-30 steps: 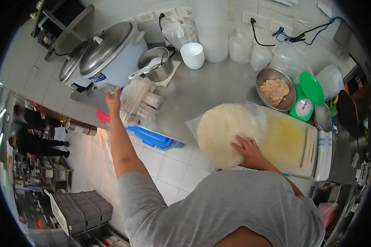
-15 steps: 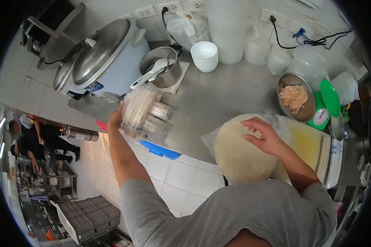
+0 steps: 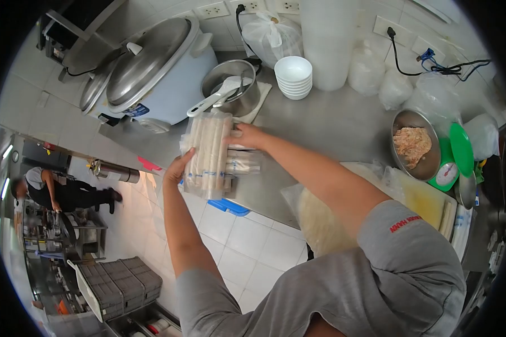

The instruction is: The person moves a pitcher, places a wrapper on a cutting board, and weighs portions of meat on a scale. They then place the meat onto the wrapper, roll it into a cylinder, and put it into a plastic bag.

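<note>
My left hand (image 3: 180,167) grips the left edge of a clear plastic pack of long pale rolls (image 3: 208,150) with blue print. My right hand (image 3: 247,136) is closed at the pack's right edge, its fingertips partly hidden. The pack is tilted up over the left end of the steel counter. More plastic-wrapped rolls (image 3: 244,163) lie just under and to the right of it. A round, pale, flat stack in a plastic bag (image 3: 323,219) sits at the counter's front edge, partly covered by my right arm.
Behind the pack stand a steel pot (image 3: 239,104) with a white paddle, a large rice cooker (image 3: 168,84) and white bowls (image 3: 293,76). A bowl of minced meat (image 3: 411,146) rests on a green scale (image 3: 447,174) at right. A co-worker (image 3: 50,191) stands at far left.
My right hand has moved left from the round bagged stack to the pack of rolls. The pack has been raised and turned more upright. The view has shifted slightly.
</note>
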A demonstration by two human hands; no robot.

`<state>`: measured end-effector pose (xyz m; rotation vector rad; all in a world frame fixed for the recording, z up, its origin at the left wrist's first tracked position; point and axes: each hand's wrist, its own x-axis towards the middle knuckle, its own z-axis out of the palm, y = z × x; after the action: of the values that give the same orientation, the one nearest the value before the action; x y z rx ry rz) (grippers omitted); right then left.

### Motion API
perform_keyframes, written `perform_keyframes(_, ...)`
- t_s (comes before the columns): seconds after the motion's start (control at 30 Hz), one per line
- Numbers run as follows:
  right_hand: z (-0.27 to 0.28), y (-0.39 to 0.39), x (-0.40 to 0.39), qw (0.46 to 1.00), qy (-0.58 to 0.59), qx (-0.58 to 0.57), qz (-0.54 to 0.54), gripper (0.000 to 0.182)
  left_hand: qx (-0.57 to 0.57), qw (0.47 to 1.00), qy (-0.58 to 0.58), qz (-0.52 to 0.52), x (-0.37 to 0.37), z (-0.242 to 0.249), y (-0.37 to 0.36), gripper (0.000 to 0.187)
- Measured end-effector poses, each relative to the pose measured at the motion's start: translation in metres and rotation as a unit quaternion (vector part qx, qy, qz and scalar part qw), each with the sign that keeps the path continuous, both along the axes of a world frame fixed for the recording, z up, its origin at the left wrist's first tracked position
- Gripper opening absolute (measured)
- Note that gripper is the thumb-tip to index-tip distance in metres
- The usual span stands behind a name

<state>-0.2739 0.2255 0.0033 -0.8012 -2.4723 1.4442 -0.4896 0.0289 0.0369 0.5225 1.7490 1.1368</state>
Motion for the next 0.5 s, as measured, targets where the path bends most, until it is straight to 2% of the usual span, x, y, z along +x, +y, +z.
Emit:
perform_keyframes(0.03,0.000,-0.008,-0.004,0.997,-0.006,0.071,0.000,0.100,0.023,0.999,0.022,0.014,0.007,0.003,-0.001,0.080)
perform_keyframes(0.07,0.001,-0.011,-0.007,0.997,0.010,0.072,-0.004,0.109,0.013,0.999,0.001,0.045,0.006,-0.002,-0.003,0.077)
perform_keyframes(0.17,0.014,0.002,-0.005,0.995,-0.076,-0.052,0.041,0.102,0.026,0.999,-0.019,0.041,0.013,0.001,-0.004,0.076)
perform_keyframes(0.27,0.018,0.001,0.011,0.971,-0.013,-0.239,0.005,0.095,0.021,0.999,-0.039,0.012,0.028,0.008,-0.001,0.073)
perform_keyframes(0.4,0.009,0.001,0.054,0.941,-0.034,-0.337,-0.025,0.092,0.049,0.997,-0.055,0.008,0.064,-0.006,0.005,0.069)
perform_keyframes(0.5,0.019,-0.005,0.104,0.930,-0.022,-0.358,-0.079,0.090,0.037,0.998,-0.049,-0.013,0.104,0.006,0.024,0.068)
